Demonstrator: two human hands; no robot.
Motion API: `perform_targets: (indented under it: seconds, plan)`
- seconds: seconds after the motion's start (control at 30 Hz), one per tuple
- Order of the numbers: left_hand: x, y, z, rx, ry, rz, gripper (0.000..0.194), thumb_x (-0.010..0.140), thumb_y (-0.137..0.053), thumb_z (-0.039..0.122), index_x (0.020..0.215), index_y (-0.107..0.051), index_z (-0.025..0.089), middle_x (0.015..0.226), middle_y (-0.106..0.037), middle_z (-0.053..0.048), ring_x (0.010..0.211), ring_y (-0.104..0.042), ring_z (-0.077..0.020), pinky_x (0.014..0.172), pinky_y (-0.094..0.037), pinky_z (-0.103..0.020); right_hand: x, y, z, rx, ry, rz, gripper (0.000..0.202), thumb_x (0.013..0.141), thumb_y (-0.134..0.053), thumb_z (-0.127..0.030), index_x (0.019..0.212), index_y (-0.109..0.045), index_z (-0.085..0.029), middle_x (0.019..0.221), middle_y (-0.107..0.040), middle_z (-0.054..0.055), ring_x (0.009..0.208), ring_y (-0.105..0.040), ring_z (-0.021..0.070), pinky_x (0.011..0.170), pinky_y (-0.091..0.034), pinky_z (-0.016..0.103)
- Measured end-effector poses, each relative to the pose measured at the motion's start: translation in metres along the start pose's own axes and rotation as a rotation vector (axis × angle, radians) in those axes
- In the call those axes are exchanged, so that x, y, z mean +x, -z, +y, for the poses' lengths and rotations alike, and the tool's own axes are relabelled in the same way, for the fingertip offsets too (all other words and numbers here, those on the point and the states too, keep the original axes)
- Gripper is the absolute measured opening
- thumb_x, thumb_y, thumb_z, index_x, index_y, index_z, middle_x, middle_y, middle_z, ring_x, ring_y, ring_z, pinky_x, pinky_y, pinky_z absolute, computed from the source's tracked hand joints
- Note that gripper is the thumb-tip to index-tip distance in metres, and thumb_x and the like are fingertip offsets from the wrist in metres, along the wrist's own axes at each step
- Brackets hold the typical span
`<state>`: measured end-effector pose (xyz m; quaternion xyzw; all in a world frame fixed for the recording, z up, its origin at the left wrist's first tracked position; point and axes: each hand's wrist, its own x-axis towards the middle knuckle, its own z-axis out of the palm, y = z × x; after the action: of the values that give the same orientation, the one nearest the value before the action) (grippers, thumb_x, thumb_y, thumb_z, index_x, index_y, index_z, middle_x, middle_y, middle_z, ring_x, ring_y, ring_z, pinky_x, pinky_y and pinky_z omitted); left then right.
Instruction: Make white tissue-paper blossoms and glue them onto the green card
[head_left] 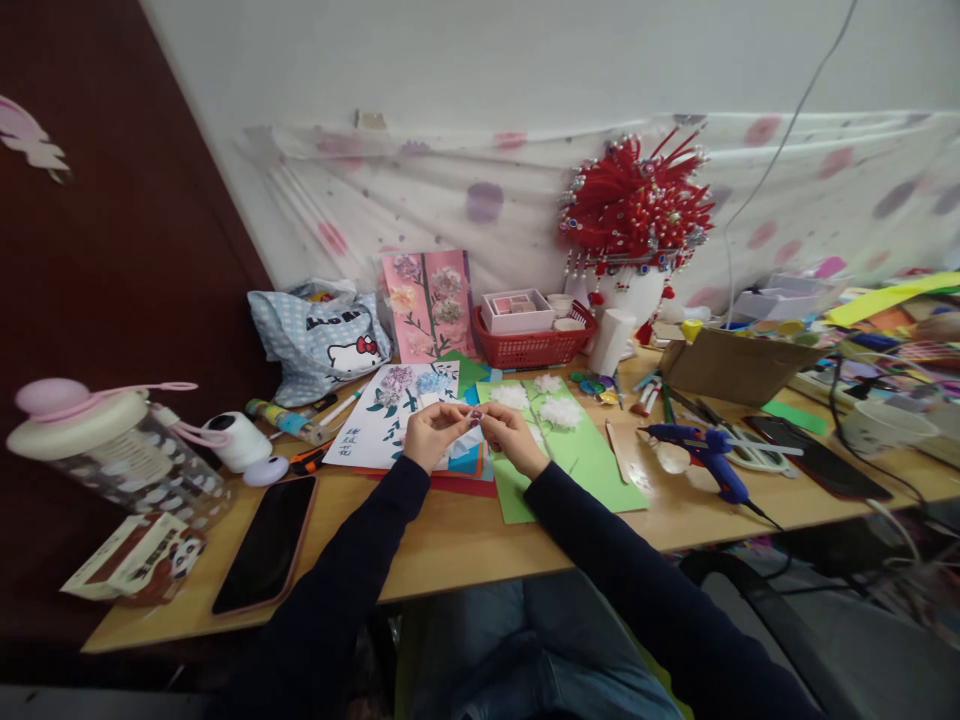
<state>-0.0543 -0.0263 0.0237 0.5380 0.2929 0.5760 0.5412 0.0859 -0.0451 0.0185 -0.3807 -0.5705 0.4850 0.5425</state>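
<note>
Bead (474, 418) between hands, axis indiscernible

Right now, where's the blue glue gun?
In the head view the blue glue gun lies on the wooden table, off to the side of the right hand, just past the green paper sheet and beside the scissors.

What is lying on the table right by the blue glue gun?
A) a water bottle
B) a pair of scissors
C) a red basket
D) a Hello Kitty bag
B: the scissors lie right beside the blue glue gun on the table, while the other things sit farther left.
</note>
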Motion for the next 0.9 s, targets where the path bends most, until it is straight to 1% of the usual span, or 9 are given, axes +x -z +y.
perform_targets:
  seconds: [0.13, 0.3, 0.57, 0.67, 0.77, 0.9]
  plan:
    - [0.0006, 0.0007, -0.0013, -0.008, -0.015, -0.009, 0.03, 0.05, -0.082, 0.027, 0.058, -0.057, 0.012, 0.079, -0.07, -0.006, 0.075, -0.066, -0.016, 0.081, -0.053, -0.035, 0.0004, 0.0, 0.0001, -0.015, 0.001, 0.002, 0.026, 0.076, -0.056, -0.042, 0.074, -0.056, -0.016, 0.047, -0.03, -0.009, 0.04, -0.025, 0.0048, 0.039, -0.017, 0.02]
    - [0.0007, 0.0006, -0.002, -0.002, -0.021, -0.015, 0.032, 0.049, -0.082, 0.029, 0.058, -0.056, 0.013, 0.08, -0.07, -0.007, 0.076, -0.066, -0.0167, 0.08, -0.054, -0.035, 0.0004, 0.0003, -0.0022, -0.044, -0.003, 0.017, 0.032, 0.076, -0.054, -0.045, 0.063, -0.049, -0.017, 0.046, -0.029, -0.008, 0.039, -0.024, 0.0042, 0.039, -0.018, 0.02]
    - [0.001, 0.0011, -0.0018, 0.002, -0.011, -0.02, 0.033, 0.049, -0.082, 0.028, 0.059, -0.055, 0.013, 0.079, -0.07, -0.007, 0.075, -0.066, -0.0161, 0.078, -0.053, -0.033, 0.0003, 0.0005, -0.0017, -0.027, -0.016, 0.035, 0.028, 0.073, -0.059, -0.043, 0.069, -0.055, -0.015, 0.045, -0.032, -0.009, 0.038, -0.026, 0.004, 0.039, -0.018, 0.02]
    - [0.0015, 0.0028, -0.0019, 0.003, 0.003, -0.01, 0.028, 0.057, -0.078, 0.032, 0.069, -0.062, 0.013, 0.082, -0.071, -0.007, 0.077, -0.066, -0.017, 0.079, -0.053, -0.033, 0.0003, 0.0006, -0.0028, -0.022, -0.034, 0.053, 0.029, 0.072, -0.059, -0.044, 0.071, -0.057, -0.015, 0.045, -0.032, -0.009, 0.038, -0.026, 0.0039, 0.038, -0.018, 0.02]
    - [0.0012, 0.0042, -0.0016, 0.002, 0.04, 0.001, 0.03, 0.065, -0.072, 0.037, 0.082, -0.07, 0.012, 0.085, -0.072, -0.009, 0.08, -0.067, -0.0192, 0.081, -0.053, -0.034, 0.0001, 0.0009, -0.0039, 0.012, -0.042, 0.049, 0.028, 0.072, -0.058, -0.043, 0.072, -0.058, -0.015, 0.044, -0.03, -0.01, 0.037, -0.023, 0.0038, 0.038, -0.017, 0.02]
    - [0.0005, 0.0054, -0.0018, 0.039, 0.051, 0.006, 0.028, 0.064, -0.071, 0.037, 0.079, -0.073, 0.013, 0.088, -0.072, -0.01, 0.085, -0.066, -0.0224, 0.084, -0.051, -0.036, -0.0005, 0.0011, -0.0047, -0.017, -0.034, 0.06, 0.029, 0.071, -0.059, -0.042, 0.077, -0.061, -0.014, 0.045, -0.032, -0.009, 0.039, -0.024, 0.0044, 0.039, -0.017, 0.02]
